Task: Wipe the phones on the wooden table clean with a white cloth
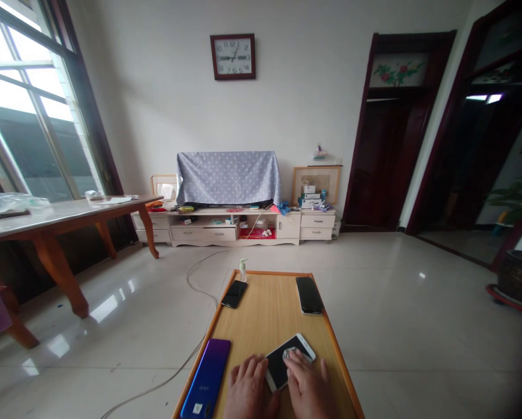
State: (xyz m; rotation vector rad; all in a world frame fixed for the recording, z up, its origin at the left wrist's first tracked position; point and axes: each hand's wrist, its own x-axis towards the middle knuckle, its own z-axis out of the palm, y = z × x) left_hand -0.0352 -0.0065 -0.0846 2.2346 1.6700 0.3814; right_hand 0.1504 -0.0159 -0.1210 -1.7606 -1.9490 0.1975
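A white smartphone (282, 372) with a dark screen lies face up and slanted on a small wooden table (269, 308). My left hand (248, 387) rests with fingers stretched out flat, its fingertips at the phone's left edge. Under the fingertips of my right hand (306, 384) is a small crumpled grey-white cloth or wipe (290, 352), pressed on the phone's screen. To the left of my hands, a blue-purple phone (206, 378) lies back side up.
Toward the table's far end lie a black phone (234, 294) at left and another dark phone (309, 295) at right. A small pump bottle (243, 270) stands at the far left corner. A cable (191, 349) runs over the tiled floor. A larger table (68, 212) stands at left.
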